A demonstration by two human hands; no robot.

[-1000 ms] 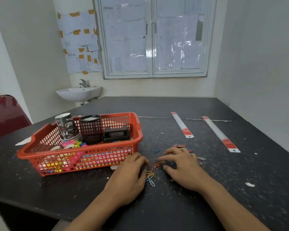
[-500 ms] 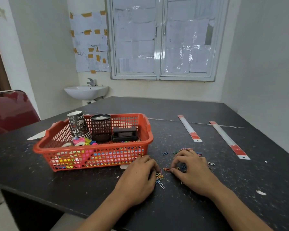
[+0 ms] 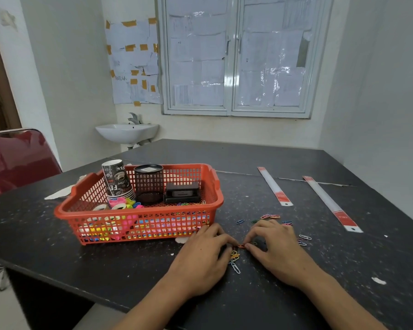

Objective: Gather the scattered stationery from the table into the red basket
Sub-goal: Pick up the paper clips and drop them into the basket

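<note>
Step in hand: bunching the small coloured wire paper clips (image 3: pixel 234 256), heaped between my hands close to the near edge of the dark speckled table (image 3: pixel 105 258), with strays just beyond and right of my right hand (image 3: pixel 277 251). That hand pinches one orange paper clip (image 3: pixel 241 245) between thumb and forefinger. My left hand (image 3: pixel 200 260) lies palm-down, fingers bent over the heap; can't tell whether it grips any.

The red plastic mesh basket (image 3: pixel 138 214) stands toward the table's left edge, its right near corner just beside my left knuckles. The two long translucent plastic rulers with red ends (image 3: pixel 273 186) lie toward the right edge, well apart from the basket, not yet gathered.

Next, as I judge it: draw the clips into one heap, close on it, lift over the basket's right wall, drop. Thin wire on a hard top probably needs sliding, not plucking.

Room: bare table to the right and toward the far edge. The basket wall blocks the left. The near edge is close to my wrists, so clips raked toward me could go over.
</note>
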